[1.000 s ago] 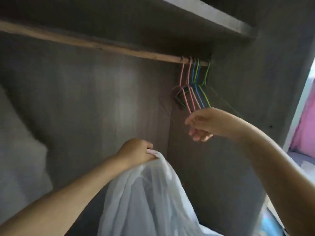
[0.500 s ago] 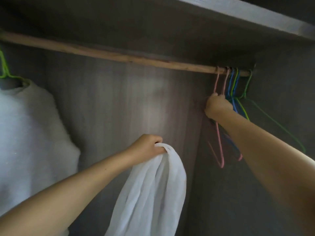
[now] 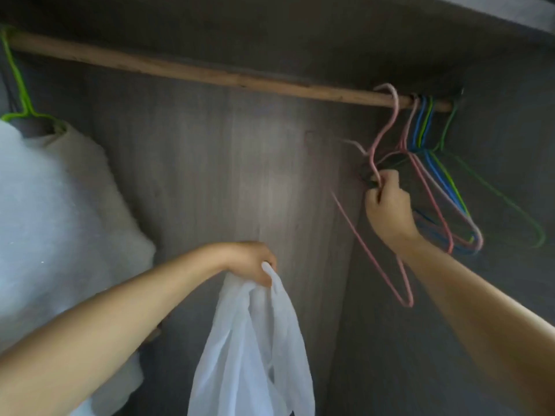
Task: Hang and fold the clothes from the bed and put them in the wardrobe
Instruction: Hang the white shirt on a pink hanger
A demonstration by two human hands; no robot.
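Your right hand (image 3: 387, 205) fingers pinch the pink hanger (image 3: 386, 127), hooked on the rail (image 3: 210, 75) at far right; your left hand (image 3: 249, 262) fingers clutch the white garment (image 3: 255, 349).

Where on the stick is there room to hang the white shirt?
The long bare stretch of the wooden rail, between the fluffy white garment on its green hanger at the left and the pink hanger at the right. The right end is crowded with empty hangers.

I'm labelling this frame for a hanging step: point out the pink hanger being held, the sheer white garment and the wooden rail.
pink hanger (image 3: 387, 127), head view, on its neck below the hook.
sheer white garment (image 3: 255, 349), head view, mid-drape.
wooden rail (image 3: 210, 75), head view, bare middle stretch.
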